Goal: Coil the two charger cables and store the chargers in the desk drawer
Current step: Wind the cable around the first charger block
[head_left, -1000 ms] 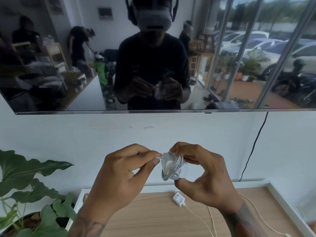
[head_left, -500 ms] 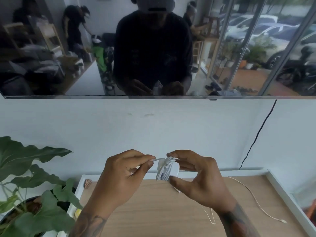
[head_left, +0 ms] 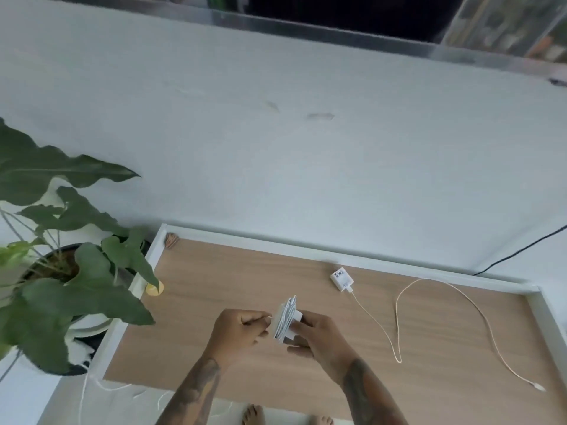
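Note:
My right hand [head_left: 319, 335] grips a white charger [head_left: 285, 320] with its cable wound around the block, held above the wooden desk top [head_left: 230, 283]. My left hand [head_left: 239, 329] pinches the free end of that cable just left of the block. A second white charger [head_left: 341, 279] lies on the desk near the back edge. Its pale cable [head_left: 441, 320] trails loose to the right in a wide loop and ends in a plug near the front right. No drawer is visible.
A potted plant [head_left: 61, 256] with big green leaves stands off the desk's left side. A white raised rim [head_left: 306, 245] borders the desk at back and sides. A black wire [head_left: 521, 253] runs down the wall at right. Bare feet [head_left: 254, 415] show below the front edge.
The view has tipped down from the mirror toward the desk. Both hands dropped lower with the wound charger, and the second charger and its loose cable came fully into view.

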